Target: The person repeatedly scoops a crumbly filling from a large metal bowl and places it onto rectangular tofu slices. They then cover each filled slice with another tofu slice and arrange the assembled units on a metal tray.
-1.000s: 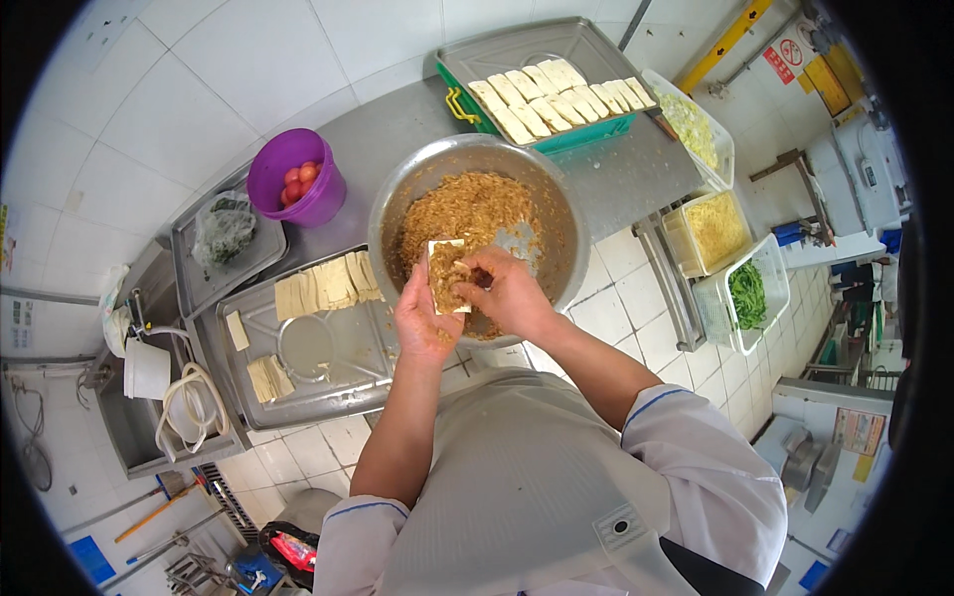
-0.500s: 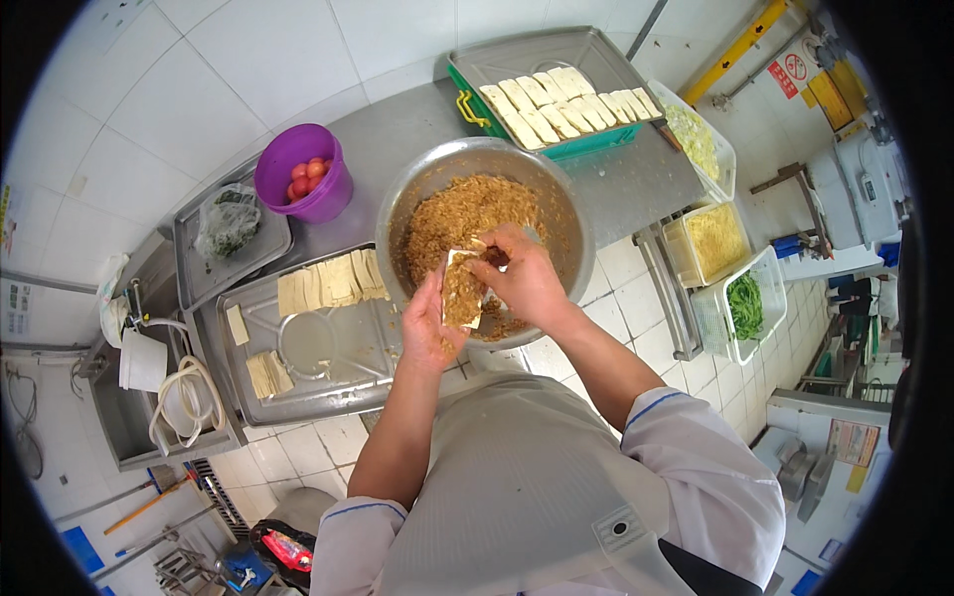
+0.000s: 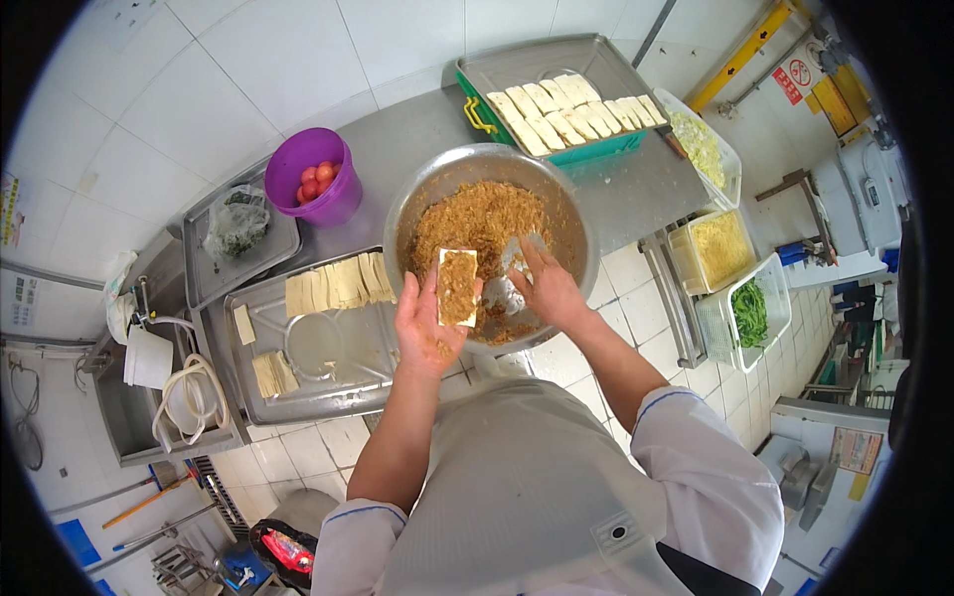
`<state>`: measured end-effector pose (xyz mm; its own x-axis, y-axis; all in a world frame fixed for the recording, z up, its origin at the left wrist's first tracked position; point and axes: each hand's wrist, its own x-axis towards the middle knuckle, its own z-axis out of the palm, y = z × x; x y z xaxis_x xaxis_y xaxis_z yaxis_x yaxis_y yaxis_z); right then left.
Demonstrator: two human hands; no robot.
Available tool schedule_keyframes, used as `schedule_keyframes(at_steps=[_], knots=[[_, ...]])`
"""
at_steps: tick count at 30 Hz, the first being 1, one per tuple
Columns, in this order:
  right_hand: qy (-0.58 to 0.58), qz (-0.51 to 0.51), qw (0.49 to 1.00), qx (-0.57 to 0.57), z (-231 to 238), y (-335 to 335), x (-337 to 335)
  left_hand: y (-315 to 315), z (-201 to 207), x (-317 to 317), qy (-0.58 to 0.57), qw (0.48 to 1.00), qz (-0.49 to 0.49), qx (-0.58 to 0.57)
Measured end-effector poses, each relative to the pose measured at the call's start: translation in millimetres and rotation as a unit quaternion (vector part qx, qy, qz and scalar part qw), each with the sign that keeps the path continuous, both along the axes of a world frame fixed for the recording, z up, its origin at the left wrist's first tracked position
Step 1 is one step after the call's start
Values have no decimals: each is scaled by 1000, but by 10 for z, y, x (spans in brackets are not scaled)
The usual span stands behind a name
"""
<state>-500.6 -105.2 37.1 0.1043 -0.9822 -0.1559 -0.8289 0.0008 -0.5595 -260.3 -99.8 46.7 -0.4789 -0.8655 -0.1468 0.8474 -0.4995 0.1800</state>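
On the fingers of my left hand lies a pale tofu slice, held by its edges. A layer of brown minced filling covers its top, leaving a pale rim. My right hand is lower right of the bowl's middle, fingers stretched and apart, over a patch of bare metal; it appears to hold nothing. The large steel bowl contains a heap of brown minced mixture. To the left, a metal tray carries several plain tofu slices in a row and a smaller stack.
Behind the bowl, a tray of pale slices rests on a green crate. A purple bucket of tomatoes stands left, beside a tray with a bag of greens. Baskets of shredded yellow food and greens are at right.
My right hand has left the filling on the slice and moved right, into the bowl, its fingers opening. My left hand still holds the slice, now fully uncovered.
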Motion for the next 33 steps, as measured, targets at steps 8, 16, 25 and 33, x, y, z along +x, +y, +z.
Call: schedule_keyframes(at_steps=[8, 16, 25, 33], knots=[[-31, 208, 965, -158, 415, 340, 652, -4, 5, -116, -25, 1000, -16, 8], [-196, 104, 907, -359, 1194, 159, -21, -40, 48, 99, 12, 998, 64, 24], [134, -16, 974, -181, -161, -413, 487, 525, -42, 1611, 28, 969, 244, 42], [-304, 193, 917, 174, -637, -696, 3319, 1054, -425, 3349, 27, 920, 382, 77]])
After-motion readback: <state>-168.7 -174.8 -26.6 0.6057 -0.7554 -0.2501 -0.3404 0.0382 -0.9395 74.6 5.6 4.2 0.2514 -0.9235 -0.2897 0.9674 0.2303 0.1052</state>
